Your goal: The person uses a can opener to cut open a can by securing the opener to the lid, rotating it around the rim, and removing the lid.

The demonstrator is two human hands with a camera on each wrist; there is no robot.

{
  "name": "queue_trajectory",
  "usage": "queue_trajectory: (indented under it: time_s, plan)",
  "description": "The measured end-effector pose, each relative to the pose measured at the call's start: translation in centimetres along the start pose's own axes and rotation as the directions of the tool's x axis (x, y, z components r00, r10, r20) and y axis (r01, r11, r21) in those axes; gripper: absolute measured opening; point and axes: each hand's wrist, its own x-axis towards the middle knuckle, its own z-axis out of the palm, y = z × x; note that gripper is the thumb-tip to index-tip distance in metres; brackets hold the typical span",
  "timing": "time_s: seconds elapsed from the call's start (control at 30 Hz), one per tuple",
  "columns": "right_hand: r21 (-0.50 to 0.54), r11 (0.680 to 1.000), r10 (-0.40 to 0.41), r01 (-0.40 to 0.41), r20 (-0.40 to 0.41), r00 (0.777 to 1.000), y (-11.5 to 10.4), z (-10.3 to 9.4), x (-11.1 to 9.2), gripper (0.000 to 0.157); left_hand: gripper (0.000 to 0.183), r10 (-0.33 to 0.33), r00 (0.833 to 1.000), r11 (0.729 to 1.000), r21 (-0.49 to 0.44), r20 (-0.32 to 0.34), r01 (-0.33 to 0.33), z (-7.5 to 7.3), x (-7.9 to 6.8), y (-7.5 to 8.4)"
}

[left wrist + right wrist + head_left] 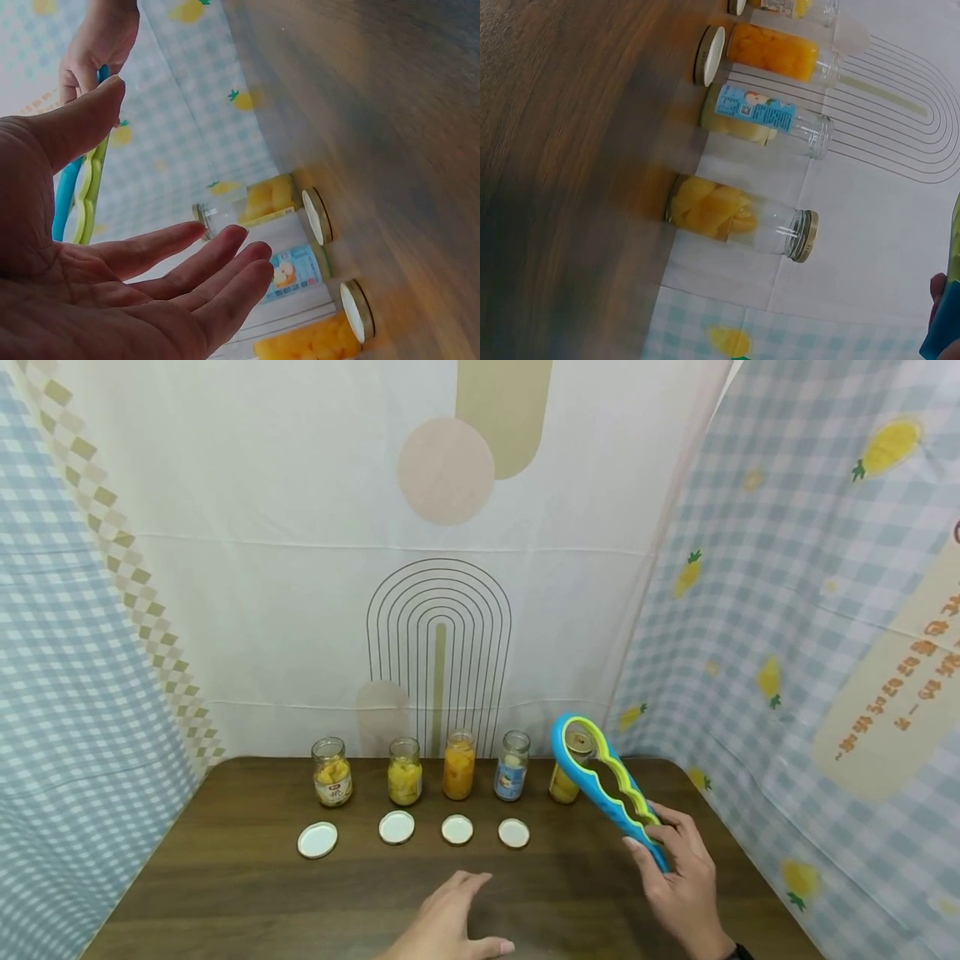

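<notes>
My right hand (682, 881) grips the narrow end of a blue and green jar opener (600, 797), held up and tilted above the table's right side. Its wide loop overlaps the view of a capped fruit jar (564, 787), the rightmost in a row. In the right wrist view, a gold lid (806, 236) sits on that jar. My left hand (453, 920) hovers over the front middle of the table, fingers extended and thumb apart, holding nothing. The left wrist view shows its palm, with the opener (69, 199) beyond.
Several lidless jars stand along the table's back: pale yellow fruit (331, 783), yellow fruit (405, 783), orange fruit (458, 772) and a blue-labelled jar (511, 780). Loose lids (396, 827) lie white side up before them. Cloth curtains (285, 610) enclose the wooden table (300, 910).
</notes>
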Motion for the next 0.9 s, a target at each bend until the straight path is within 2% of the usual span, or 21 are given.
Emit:
queue_trajectory:
  time_s: [0.17, 0.3, 0.43, 0.63, 0.9]
  plan:
    - [-0.005, 1.0, 0.001, -0.001, -0.02, 1.0, 0.1, -0.5, -0.1, 0.034, 0.078, 0.018, 0.999, 1.0, 0.003, -0.046, -0.017, 0.8, 1.3, 0.6]
    - [-0.007, 1.0, -0.014, 0.014, -0.035, 0.999, 0.0, -0.9, 0.0, 0.034, 0.074, 0.032, 0.994, 0.999, -0.014, -0.105, -0.034, 1.3, 3.4, 1.0]
    - [-0.022, 1.0, -0.017, 0.016, -0.048, 0.999, 0.0, -1.3, -0.1, 0.034, 0.072, 0.012, 0.992, 0.998, -0.067, -0.126, -0.02, 1.6, 6.4, 1.7]
    - [-0.041, 0.999, 0.021, -0.024, -0.076, 0.997, 0.3, -1.9, -0.7, 0.029, 0.076, -0.051, 0.996, 0.982, -0.184, -0.067, 0.038, 2.5, 11.6, 2.6]
    - [-0.046, 0.995, 0.083, -0.086, -0.062, 0.995, 0.7, -2.2, -1.0, 0.026, 0.088, -0.058, 0.996, 0.987, -0.156, -0.068, 0.047, 4.1, 16.7, 4.4]
